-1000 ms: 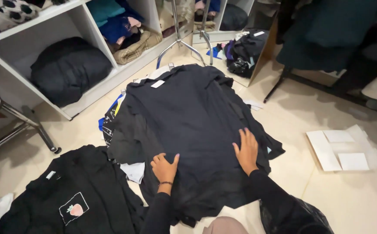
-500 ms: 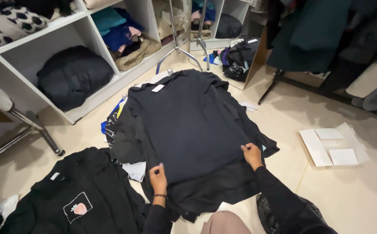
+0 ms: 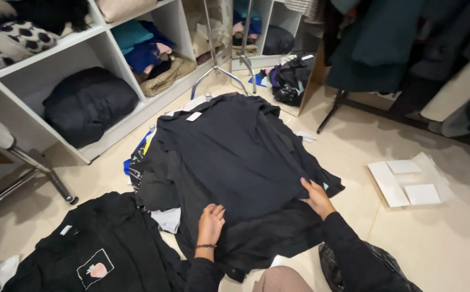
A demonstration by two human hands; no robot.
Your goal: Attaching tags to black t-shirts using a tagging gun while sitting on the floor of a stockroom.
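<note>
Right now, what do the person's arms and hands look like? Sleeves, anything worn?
Both arms are in long black sleeves that end at the wrists. The left hand is bare, with a thin dark beaded bracelet at the wrist and pale polished nails. The right hand is bare too; no ring, watch or glove shows on it. Fabric of the sleeves looks soft and plain, without markings.

White shelving (image 3: 110,51) holds folded clothes; strawberry-print black shirt (image 3: 97,254) lies left; white cards (image 3: 408,184) right.

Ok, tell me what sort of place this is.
Probably a clothing shop's stockroom or a walk-in wardrobe: white shelves stacked with folded clothes, coats hanging on a rack, and a pile of dark shirts on the tiled floor under both hands.
</note>
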